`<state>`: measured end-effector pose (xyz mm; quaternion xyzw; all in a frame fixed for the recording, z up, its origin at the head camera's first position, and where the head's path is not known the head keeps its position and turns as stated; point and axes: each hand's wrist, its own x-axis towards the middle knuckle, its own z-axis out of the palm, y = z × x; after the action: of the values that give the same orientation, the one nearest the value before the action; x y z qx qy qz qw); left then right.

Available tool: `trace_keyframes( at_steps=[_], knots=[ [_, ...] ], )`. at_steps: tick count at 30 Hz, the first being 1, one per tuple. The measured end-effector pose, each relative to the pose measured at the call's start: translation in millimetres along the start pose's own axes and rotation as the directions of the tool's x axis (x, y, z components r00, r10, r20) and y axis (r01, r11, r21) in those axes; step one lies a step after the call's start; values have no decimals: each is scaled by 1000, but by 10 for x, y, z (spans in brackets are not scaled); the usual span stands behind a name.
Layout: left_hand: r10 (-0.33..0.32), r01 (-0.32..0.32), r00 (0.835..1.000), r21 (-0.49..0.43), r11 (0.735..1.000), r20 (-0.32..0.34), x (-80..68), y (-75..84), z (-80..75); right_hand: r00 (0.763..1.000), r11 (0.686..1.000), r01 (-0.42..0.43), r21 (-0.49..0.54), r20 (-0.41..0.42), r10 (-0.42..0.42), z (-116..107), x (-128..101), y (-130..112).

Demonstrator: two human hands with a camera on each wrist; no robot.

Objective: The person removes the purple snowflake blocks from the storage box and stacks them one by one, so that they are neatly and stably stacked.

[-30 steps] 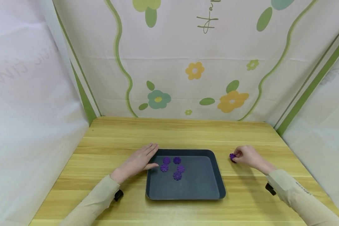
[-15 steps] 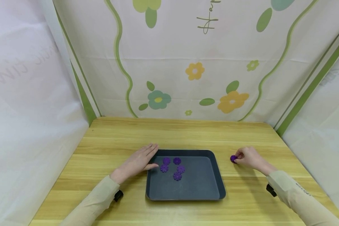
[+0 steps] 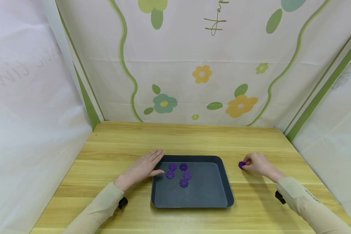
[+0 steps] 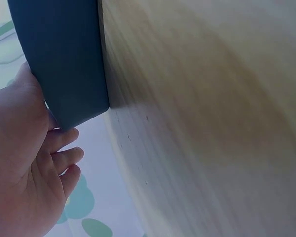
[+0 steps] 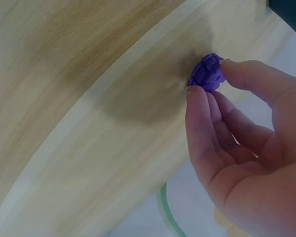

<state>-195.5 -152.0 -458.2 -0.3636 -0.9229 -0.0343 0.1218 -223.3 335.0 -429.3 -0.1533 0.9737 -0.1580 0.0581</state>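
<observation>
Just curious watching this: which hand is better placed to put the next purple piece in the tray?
Probably the right hand: it already pinches a purple piece beside the tray. The left hand rests flat against the tray's left edge.

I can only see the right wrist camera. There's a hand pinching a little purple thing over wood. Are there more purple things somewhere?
Observer: Yes. Five purple pieces lie inside a dark tray, to the left of the right hand.
Child: What do they look like?
Observer: Small flat discs with notched edges, like little flowers, grouped near the tray's far left corner. The purple piece in the fingertips looks alike.
Child: Where is the other hand?
Observer: The left hand lies flat on the table with straight fingers against the tray's left edge, the thumb over the rim.
Child: What's behind the table?
Observer: A white backdrop printed with yellow and teal flowers.
</observation>
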Motion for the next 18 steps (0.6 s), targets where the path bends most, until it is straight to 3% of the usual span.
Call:
trace_keyframes(
  at_steps=[18],
  knots=[
    [-9, 9, 1000, -19, 1000, 3, -9, 6, -20, 1000, 1000, -7, -3, 8, 7, 9, 6, 0]
  ],
)
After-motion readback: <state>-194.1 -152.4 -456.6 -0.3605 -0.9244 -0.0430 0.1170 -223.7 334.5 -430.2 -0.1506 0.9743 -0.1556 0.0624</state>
